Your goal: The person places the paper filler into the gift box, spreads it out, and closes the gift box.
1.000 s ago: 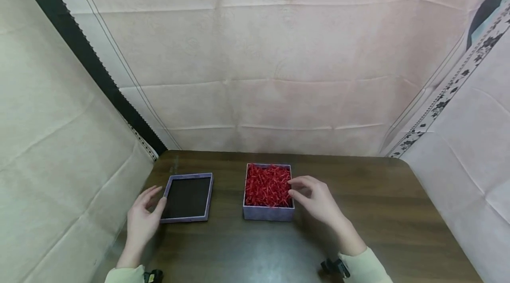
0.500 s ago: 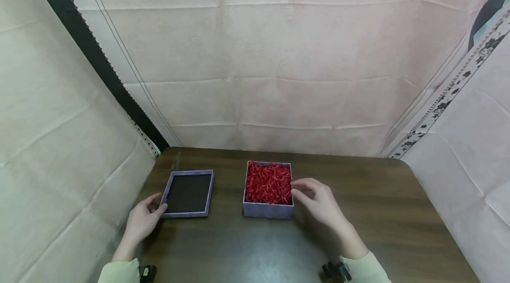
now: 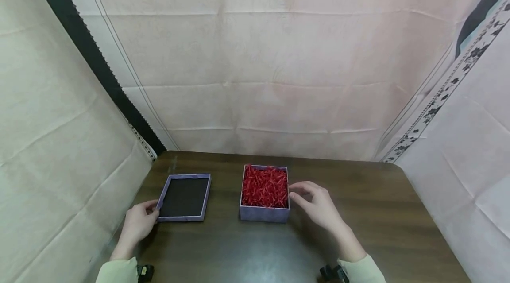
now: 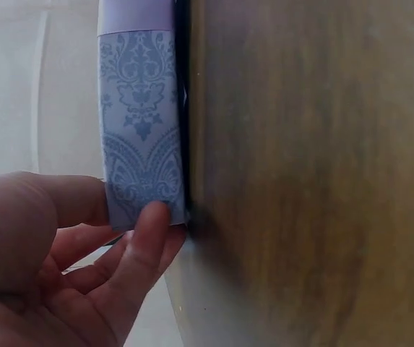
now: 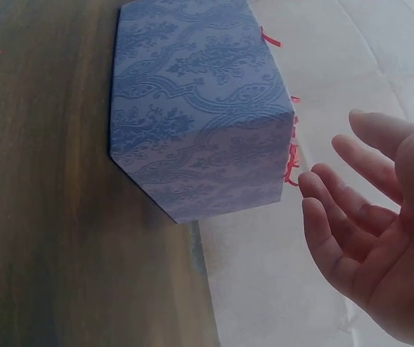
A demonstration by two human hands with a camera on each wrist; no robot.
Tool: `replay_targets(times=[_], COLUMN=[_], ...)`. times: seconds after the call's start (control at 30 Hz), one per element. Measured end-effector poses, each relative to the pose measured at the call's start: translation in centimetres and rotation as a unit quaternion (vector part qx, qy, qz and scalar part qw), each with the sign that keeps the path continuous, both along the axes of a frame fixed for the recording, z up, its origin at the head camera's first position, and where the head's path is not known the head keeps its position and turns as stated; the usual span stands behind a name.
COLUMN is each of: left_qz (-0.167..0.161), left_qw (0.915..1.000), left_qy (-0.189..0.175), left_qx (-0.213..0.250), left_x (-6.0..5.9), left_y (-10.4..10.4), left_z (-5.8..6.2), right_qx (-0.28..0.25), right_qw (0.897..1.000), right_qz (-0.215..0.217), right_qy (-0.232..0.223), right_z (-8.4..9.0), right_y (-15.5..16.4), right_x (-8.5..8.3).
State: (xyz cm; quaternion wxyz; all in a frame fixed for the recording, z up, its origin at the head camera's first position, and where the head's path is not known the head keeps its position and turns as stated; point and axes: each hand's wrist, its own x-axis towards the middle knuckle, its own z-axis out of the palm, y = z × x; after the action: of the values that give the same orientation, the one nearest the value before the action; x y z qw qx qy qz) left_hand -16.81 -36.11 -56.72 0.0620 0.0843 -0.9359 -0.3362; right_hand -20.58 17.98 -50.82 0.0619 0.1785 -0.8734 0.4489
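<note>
Head view, left hand now gripping lid

pale yellow-green sleeves, black wrist straps

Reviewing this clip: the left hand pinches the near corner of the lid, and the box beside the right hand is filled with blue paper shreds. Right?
Not quite: the shreds in the box are red, as the head view shows. The left hand does pinch the lid corner, and the right hand is beside the box.
</note>
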Motion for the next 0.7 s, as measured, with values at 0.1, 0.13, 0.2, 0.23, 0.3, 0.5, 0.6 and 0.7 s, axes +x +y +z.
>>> replay_targets(times=[0.1, 0.13, 0.2, 0.23, 0.3, 0.5, 0.6, 0.7], left_qz=[-0.002, -0.001, 0.003, 0.005, 0.007, -0.009, -0.013, -0.022], left_qw=[0.9999, 0.9999, 0.9998, 0.9998, 0.9996, 0.9981, 0.9968, 0.9963], left_qy=[0.005, 0.007, 0.011, 0.013, 0.021, 0.061, 0.079, 0.078], left_qx=[0.011, 0.013, 0.016, 0.017, 0.018, 0.002, 0.003, 0.026], left_x=[-0.2, -0.2, -0.1, -0.1, 0.0, 0.3, 0.3, -0.1], left_y=[0.0, 0.1, 0.2, 0.3, 0.5, 1.7, 2.8, 4.5], left_z=[0.2, 0.3, 0.4, 0.5, 0.7, 3.1, 5.3, 7.5], right_qx=[-0.005, -0.006, -0.003, 0.000, 0.003, 0.009, 0.012, 0.023], right_qw=[1.000, 1.000, 1.000, 1.000, 1.000, 1.000, 0.999, 0.998], right_qz=[-0.002, -0.001, 0.000, 0.000, -0.001, 0.002, 0.017, 0.028], right_qy=[0.004, 0.007, 0.008, 0.009, 0.010, 0.025, 0.039, 0.051], right_z=[0.2, 0.3, 0.5, 0.5, 0.7, 1.2, 1.6, 2.2], right_y=[0.0, 0.0, -0.1, -0.1, -0.1, -0.2, -0.6, -1.1], right_x=[-0.2, -0.2, -0.3, -0.3, -0.2, 0.1, 0.0, -0.3])
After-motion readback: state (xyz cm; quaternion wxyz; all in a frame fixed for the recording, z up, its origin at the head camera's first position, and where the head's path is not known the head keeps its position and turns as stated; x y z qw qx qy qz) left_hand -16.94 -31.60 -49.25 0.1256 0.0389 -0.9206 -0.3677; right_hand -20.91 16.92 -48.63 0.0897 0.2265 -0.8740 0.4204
